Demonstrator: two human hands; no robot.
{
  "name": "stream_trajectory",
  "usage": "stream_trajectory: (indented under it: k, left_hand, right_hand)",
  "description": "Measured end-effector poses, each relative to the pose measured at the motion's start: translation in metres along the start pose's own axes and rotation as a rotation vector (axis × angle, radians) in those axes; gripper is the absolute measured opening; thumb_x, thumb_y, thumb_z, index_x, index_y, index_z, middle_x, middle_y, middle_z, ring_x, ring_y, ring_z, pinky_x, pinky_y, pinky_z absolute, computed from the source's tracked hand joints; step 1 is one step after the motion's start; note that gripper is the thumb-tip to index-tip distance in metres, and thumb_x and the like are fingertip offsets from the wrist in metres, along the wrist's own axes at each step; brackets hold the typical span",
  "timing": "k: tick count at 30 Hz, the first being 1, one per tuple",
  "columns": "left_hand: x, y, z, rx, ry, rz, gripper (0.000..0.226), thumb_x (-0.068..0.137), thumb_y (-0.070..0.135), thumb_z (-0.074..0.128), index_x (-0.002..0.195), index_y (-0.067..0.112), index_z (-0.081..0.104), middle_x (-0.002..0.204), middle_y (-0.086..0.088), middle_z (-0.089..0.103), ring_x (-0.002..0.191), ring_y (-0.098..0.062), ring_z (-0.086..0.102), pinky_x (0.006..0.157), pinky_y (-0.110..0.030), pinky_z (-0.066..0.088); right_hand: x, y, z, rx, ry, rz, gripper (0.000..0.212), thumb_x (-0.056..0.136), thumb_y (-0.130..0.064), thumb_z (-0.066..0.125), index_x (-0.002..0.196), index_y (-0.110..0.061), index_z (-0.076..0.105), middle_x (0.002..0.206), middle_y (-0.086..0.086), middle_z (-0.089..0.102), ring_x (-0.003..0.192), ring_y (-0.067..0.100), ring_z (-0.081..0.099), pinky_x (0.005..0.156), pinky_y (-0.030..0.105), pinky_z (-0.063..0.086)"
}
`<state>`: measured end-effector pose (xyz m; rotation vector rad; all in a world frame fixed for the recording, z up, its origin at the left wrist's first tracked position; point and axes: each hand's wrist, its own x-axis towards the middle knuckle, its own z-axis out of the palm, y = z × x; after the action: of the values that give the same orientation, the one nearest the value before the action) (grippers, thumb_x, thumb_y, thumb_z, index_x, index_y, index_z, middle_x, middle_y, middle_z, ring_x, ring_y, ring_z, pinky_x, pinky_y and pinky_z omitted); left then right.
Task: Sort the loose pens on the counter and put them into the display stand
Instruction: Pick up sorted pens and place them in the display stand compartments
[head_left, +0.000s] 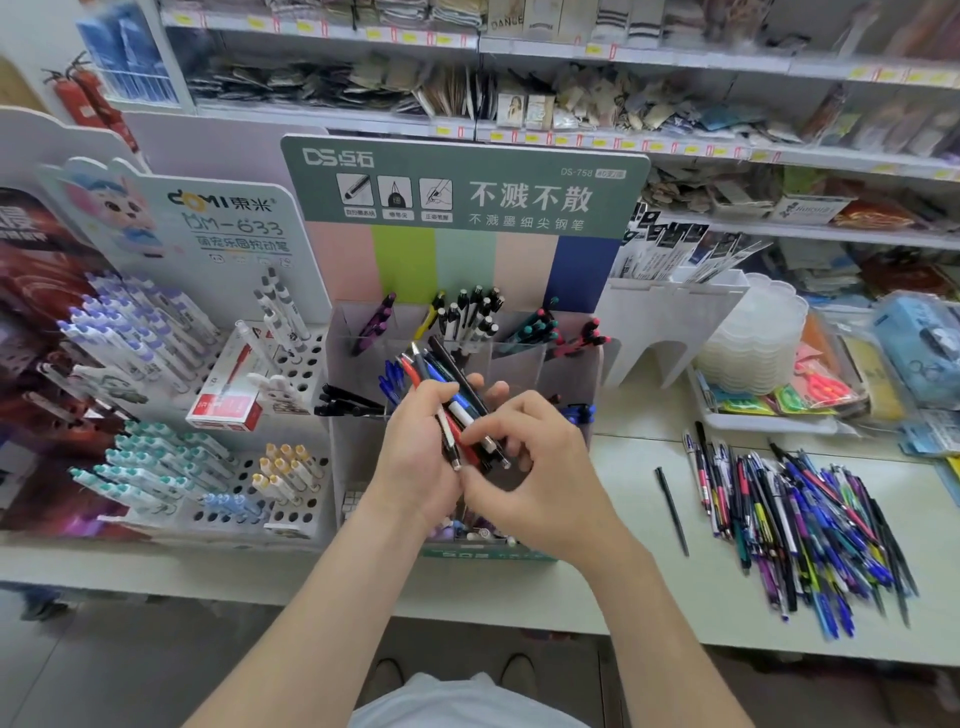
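The left hand (415, 457) is closed around a bundle of pens (447, 395), which fans up and out of the fist in front of the display stand (462, 332). The right hand (530, 478) meets it from the right, its fingers (480, 431) pinched on the lower end of one white-barrelled pen in the bundle. Both hands hover above the stand's front compartments. The stand's back row already holds purple, yellow, black-and-white, teal and red pens in separate clear cells; blue and black ones lie lower down. On the pale worktop (623, 587) to the right lies a large heap of loose pens (800, 530), with a single black pen (672, 512) just beside it.
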<state>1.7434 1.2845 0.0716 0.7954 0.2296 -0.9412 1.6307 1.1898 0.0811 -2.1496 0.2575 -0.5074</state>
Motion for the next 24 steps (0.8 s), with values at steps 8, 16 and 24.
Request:
stream_trajectory:
  k: [8, 16, 24]
  left_hand:
    - [-0.004, 0.014, -0.004, -0.073, -0.049, 0.055, 0.03, 0.107, 0.021, 0.039, 0.11, 0.001, 0.061, 0.091, -0.016, 0.076, 0.086, -0.029, 0.08, 0.075, -0.043, 0.062]
    - [0.005, 0.019, -0.014, -0.156, -0.063, 0.058, 0.032, 0.104, 0.019, 0.053, 0.129, -0.001, 0.058, 0.125, -0.017, 0.061, 0.12, -0.033, 0.066, 0.11, -0.052, 0.051]
    - [0.004, 0.01, -0.002, -0.056, -0.06, 0.079, 0.022, 0.109, 0.025, 0.056, 0.116, 0.005, 0.06, 0.101, -0.013, 0.065, 0.097, -0.027, 0.069, 0.096, -0.05, 0.06]
  right_hand:
    - [0.008, 0.009, 0.005, -0.278, -0.007, -0.187, 0.038, 0.089, -0.012, 0.077, 0.127, -0.014, 0.076, 0.106, -0.005, 0.065, 0.082, 0.005, 0.059, 0.078, 0.021, 0.055]
    - [0.006, 0.003, 0.008, -0.177, 0.229, -0.15, 0.019, 0.097, -0.019, 0.078, 0.114, -0.013, 0.08, 0.095, -0.004, 0.073, 0.078, 0.009, 0.067, 0.072, 0.031, 0.058]
    - [0.007, -0.011, -0.001, 0.247, 0.603, 0.142, 0.009, 0.104, -0.016, 0.07, 0.108, -0.018, 0.077, 0.082, -0.005, 0.073, 0.067, 0.017, 0.07, 0.062, 0.027, 0.056]
